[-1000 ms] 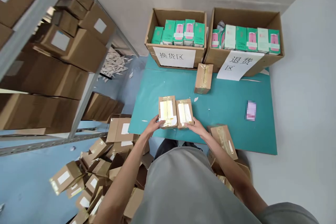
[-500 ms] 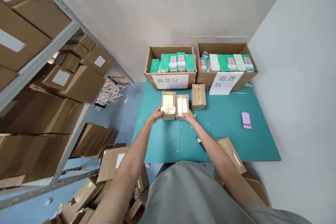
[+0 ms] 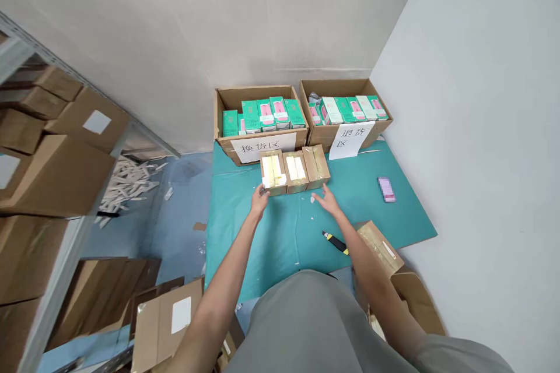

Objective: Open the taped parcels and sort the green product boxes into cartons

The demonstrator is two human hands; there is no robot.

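Three small brown cardboard boxes stand side by side in a row on the green tabletop [image 3: 280, 239]. The left box [image 3: 273, 170] and the middle box [image 3: 296, 171] carry white labels under yellowish tape; the right box [image 3: 315, 166] has tape only. My left hand [image 3: 259, 203] is at the left box's front left corner, fingers apart and holding nothing; whether the fingertips touch it I cannot tell. Just in front of the right box, my right hand [image 3: 328, 200] is open, with fingers spread and clear of the cardboard.
Behind the row stand two open cartons, the left carton [image 3: 227, 144] and the right carton [image 3: 371, 132], with green and pink packs and paper signs. A utility knife [image 3: 336, 242], a phone [image 3: 387, 189] and a taped box [image 3: 380, 248] lie rightward. Shelving [image 3: 56, 280] with cartons stands left.
The left and middle boxes have moved right and back, against the right box, making one row. My hands have loosened from them. The camera view has turned.
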